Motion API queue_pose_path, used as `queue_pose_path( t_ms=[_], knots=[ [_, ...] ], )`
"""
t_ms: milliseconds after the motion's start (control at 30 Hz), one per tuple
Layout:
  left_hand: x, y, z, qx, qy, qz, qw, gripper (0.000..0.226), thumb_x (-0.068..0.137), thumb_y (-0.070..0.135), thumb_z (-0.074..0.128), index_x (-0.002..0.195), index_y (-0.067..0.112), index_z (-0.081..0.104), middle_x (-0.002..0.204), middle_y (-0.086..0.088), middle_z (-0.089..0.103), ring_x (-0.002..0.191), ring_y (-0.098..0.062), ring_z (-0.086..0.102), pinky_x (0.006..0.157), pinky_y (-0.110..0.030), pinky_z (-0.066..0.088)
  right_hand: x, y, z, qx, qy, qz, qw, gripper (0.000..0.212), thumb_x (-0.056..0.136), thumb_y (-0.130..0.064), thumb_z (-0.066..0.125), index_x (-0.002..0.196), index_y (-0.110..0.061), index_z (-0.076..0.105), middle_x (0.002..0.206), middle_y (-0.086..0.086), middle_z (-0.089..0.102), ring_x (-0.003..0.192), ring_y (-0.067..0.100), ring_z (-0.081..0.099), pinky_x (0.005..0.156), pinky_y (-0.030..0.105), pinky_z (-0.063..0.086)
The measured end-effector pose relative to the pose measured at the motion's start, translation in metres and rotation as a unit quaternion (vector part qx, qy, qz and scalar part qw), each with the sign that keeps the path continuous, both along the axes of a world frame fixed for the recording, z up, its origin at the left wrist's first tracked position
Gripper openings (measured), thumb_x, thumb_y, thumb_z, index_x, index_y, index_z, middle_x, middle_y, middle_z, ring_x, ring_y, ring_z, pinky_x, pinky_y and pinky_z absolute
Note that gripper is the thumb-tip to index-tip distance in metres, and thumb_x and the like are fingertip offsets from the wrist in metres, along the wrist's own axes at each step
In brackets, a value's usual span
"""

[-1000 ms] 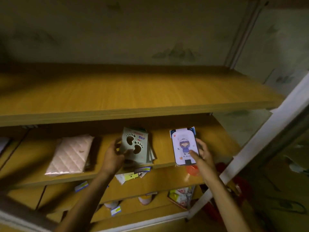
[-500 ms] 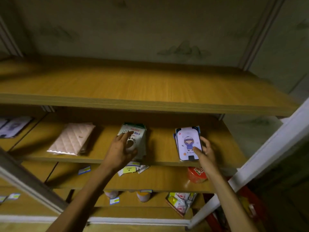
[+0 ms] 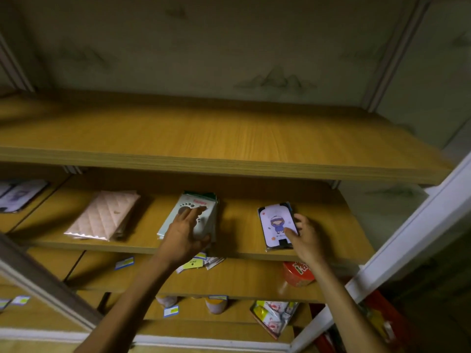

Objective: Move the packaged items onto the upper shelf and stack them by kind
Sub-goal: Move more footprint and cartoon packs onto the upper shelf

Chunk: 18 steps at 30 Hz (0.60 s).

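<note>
Below, left grip [image 3: 187,229] clasps footprint packs [image 3: 190,219]; right grip [image 3: 304,236] pinches cartoon packs [image 3: 276,225].

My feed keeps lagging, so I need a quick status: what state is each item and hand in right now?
Upper shelf: bare, nothing moved up yet.
Footprint packs: stacked on the middle shelf, left hand gripping the stack.
Cartoon-girl packs: flat on the middle shelf, right hand holding their right edge.
Pink quilted packs: lying flat, untouched.
Red tub: on the shelf below, tilted.
</note>
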<state>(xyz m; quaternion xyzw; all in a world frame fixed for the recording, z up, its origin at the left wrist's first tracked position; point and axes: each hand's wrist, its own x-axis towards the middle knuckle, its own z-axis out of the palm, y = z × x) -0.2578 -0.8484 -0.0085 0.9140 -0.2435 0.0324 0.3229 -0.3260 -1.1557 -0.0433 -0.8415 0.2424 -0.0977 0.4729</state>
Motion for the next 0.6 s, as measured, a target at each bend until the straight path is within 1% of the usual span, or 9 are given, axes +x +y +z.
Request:
queue_pose_path(
  t_ms=[100,133,167,267,300,400,500,533,600],
  knots=[
    [0.002,0.002,-0.001,0.001,-0.01,0.003,1.0,0.072,0.074,0.031,0.075,0.137,0.013,0.045,0.13,-0.009,0.05,0.11,-0.025,0.056,0.087,-0.037,0.051,-0.005,0.002,0.003,-0.066,0.009,-0.002,0.998,0.047,0.091,-0.027,0.061,0.133,-0.02,0.043,0.126,0.005,0.056,0.111,0.023,0.055,0.06,0.021,0.045],
    [0.002,0.003,-0.002,-0.003,-0.009,0.005,1.0,0.071,0.075,0.029,0.076,0.137,0.013,0.044,0.132,-0.009,0.049,0.111,-0.024,0.055,0.089,-0.035,0.051,-0.006,0.003,0.004,-0.081,0.002,-0.005,0.997,0.047,0.09,-0.027,0.062,0.132,-0.019,0.043,0.129,0.006,0.053,0.113,0.024,0.053,0.064,0.021,0.045],
    [0.001,0.005,-0.001,-0.006,-0.006,0.005,1.0,0.071,0.076,0.029,0.076,0.138,0.013,0.043,0.134,-0.008,0.049,0.113,-0.024,0.055,0.091,-0.036,0.051,-0.008,0.005,0.007,-0.094,-0.004,-0.012,0.996,0.047,0.09,-0.026,0.062,0.132,-0.018,0.044,0.132,0.007,0.049,0.116,0.024,0.05,0.07,0.025,0.045],
    [-0.002,0.015,0.001,-0.009,-0.009,0.011,1.0,0.073,0.073,0.041,0.066,0.138,0.017,0.043,0.137,-0.005,0.049,0.117,-0.024,0.053,0.096,-0.04,0.049,-0.013,0.011,0.017,-0.131,-0.029,-0.005,0.991,0.048,0.089,-0.025,0.063,0.133,-0.02,0.044,0.136,0.005,0.045,0.124,0.024,0.046,0.089,0.038,0.048],
    [-0.003,0.019,0.002,-0.001,-0.012,0.018,1.0,0.074,0.072,0.045,0.062,0.138,0.017,0.044,0.137,-0.005,0.05,0.118,-0.024,0.051,0.096,-0.038,0.047,-0.014,0.015,0.021,-0.138,-0.035,0.014,0.99,0.049,0.089,-0.025,0.063,0.134,-0.022,0.044,0.137,0.003,0.046,0.125,0.023,0.046,0.094,0.04,0.048],
    [-0.009,0.034,0.004,0.0,-0.033,0.025,0.999,0.073,0.072,0.053,0.056,0.137,0.021,0.045,0.134,-0.002,0.053,0.118,-0.024,0.05,0.092,-0.037,0.046,-0.011,0.032,0.03,-0.134,-0.051,0.091,0.986,0.053,0.089,-0.025,0.063,0.138,-0.025,0.04,0.137,-0.002,0.046,0.124,0.017,0.047,0.091,0.031,0.047],
    [-0.018,0.06,0.008,-0.023,-0.025,0.04,0.999,0.069,0.076,0.04,0.069,0.138,0.02,0.044,0.136,-0.004,0.051,0.121,-0.025,0.05,0.095,-0.04,0.047,-0.005,0.062,0.039,-0.131,-0.066,0.157,0.977,0.054,0.089,-0.028,0.062,0.138,-0.029,0.039,0.136,-0.005,0.047,0.124,0.012,0.045,0.096,0.033,0.046],
    [-0.021,0.071,0.01,-0.027,-0.018,0.05,0.998,0.071,0.075,0.04,0.069,0.139,0.019,0.043,0.137,-0.005,0.05,0.121,-0.024,0.05,0.096,-0.041,0.047,-0.002,0.074,0.04,-0.133,-0.072,0.177,0.972,0.054,0.089,-0.029,0.062,0.138,-0.03,0.039,0.136,-0.006,0.047,0.123,0.01,0.044,0.096,0.03,0.043],
    [-0.029,0.097,0.015,-0.033,-0.011,0.069,0.997,0.077,0.071,0.051,0.063,0.139,0.021,0.043,0.135,-0.004,0.049,0.12,-0.022,0.051,0.092,-0.042,0.051,0.004,0.102,0.045,-0.143,-0.075,0.211,0.964,0.055,0.089,-0.03,0.062,0.138,-0.031,0.038,0.137,-0.007,0.048,0.123,0.01,0.044,0.096,0.029,0.04]
  ],
)
